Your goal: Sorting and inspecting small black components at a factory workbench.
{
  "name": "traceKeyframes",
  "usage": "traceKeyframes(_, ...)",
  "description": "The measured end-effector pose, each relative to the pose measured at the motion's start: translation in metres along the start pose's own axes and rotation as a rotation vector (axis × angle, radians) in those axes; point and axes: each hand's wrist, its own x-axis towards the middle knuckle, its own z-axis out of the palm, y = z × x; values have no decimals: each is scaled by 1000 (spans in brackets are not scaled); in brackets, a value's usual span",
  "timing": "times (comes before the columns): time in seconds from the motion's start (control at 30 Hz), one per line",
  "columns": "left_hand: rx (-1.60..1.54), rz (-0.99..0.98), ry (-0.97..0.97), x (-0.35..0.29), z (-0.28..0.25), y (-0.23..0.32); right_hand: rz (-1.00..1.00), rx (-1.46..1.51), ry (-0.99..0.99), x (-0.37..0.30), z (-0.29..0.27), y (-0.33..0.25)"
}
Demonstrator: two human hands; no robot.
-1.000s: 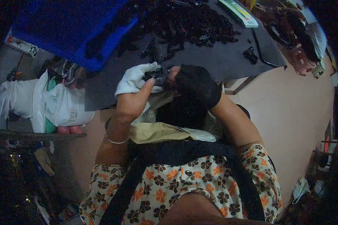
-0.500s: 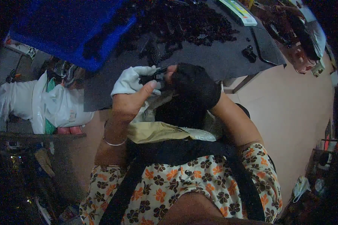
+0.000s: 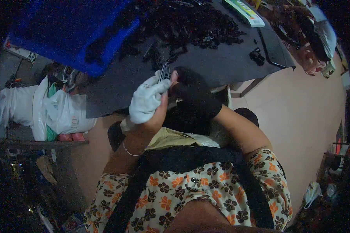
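My left hand point(image 3: 146, 101), in a white glove with the thumb bare, is closed on a small, narrow dark part point(image 3: 165, 72) with pale glinting edges. The part points up and away, above the near side of the dark grey table surface point(image 3: 217, 64). Close to its right side is my right hand point(image 3: 192, 91), in a black glove that leaves the fingertips bare. Its fingers are bent and closed; whatever lies between them is hidden. Beyond both hands spreads a heap of small black parts point(image 3: 190, 29).
A blue sheet or bin point(image 3: 66, 35) covers the far left. At the far right are a white and green box point(image 3: 245, 13) and a small black cluster point(image 3: 256, 56). White bags point(image 3: 64, 110) stand on a shelf at left. Brown paper point(image 3: 169, 139) lies by my lap.
My left hand has turned, now showing the back of its glove, and shifted slightly right. The dark part tilts from roughly level to upright. The right hand moved slightly.
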Motion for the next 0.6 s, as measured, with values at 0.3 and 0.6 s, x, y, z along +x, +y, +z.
traceKeyframes(0.3, -279, -211, 157, -20, -1, -15, -58, -345, 69, 2, 6, -12)
traceKeyframes(0.6, -152, -133, -88, -25, -14, -21, -210, -613, -181, 4, -19, -18)
